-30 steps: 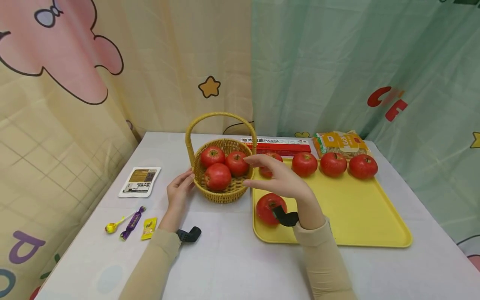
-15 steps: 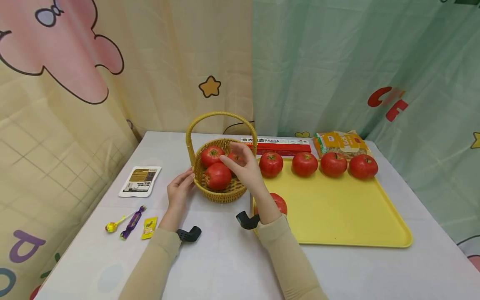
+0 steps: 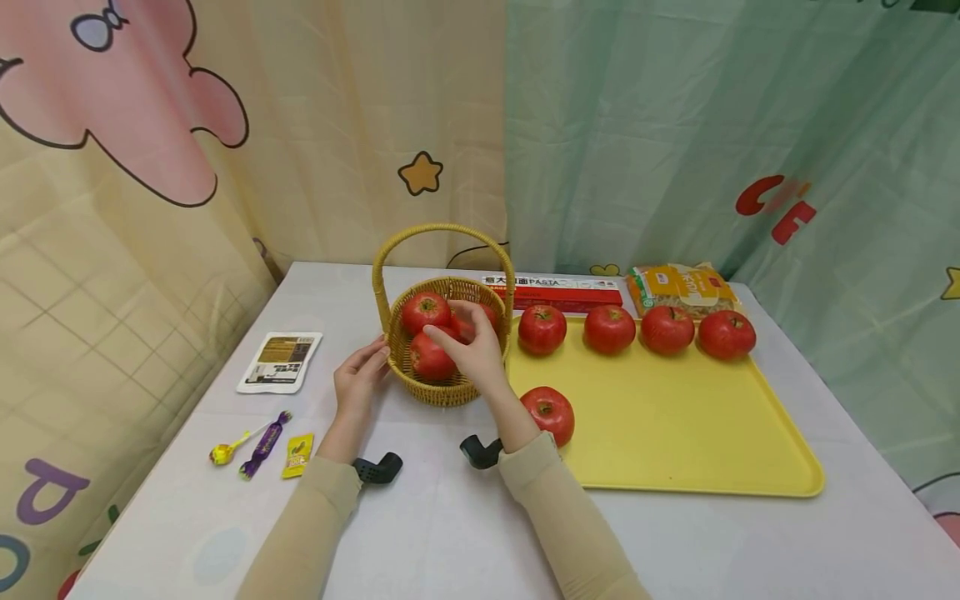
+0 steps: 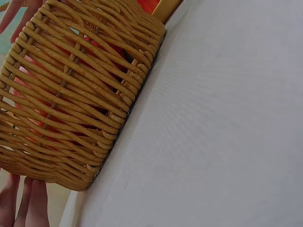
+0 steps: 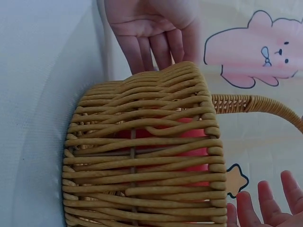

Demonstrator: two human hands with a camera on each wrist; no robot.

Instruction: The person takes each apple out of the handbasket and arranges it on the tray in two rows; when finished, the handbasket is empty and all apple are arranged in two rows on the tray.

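Observation:
A yellow wicker basket (image 3: 442,395) with a tall handle holds red apples. Two of them, a back-left apple (image 3: 424,310) and a front apple (image 3: 431,358), are partly in sight; another apple (image 3: 489,315) is mostly hidden by my right hand (image 3: 477,350). This hand reaches over the basket's right rim, thumb and fingers spread above the apples; contact cannot be made out. In the right wrist view its fingers (image 5: 267,203) look extended beside the rim. My left hand (image 3: 358,382) rests its nearly straight fingers against the basket's left side.
Right of the basket lies a yellow tray (image 3: 675,433) with several apples along its back edge and one apple (image 3: 550,414) front left. Behind are a red pasta box (image 3: 562,293) and an orange bag (image 3: 682,287). At left lie a white packet (image 3: 281,362), purple candy (image 3: 266,446), lollipop (image 3: 225,452) and yellow sachet (image 3: 298,455).
My right hand has swung left from over the tray's edge to above the basket, then slightly lower toward the apples. The left hand and basket have stayed put.

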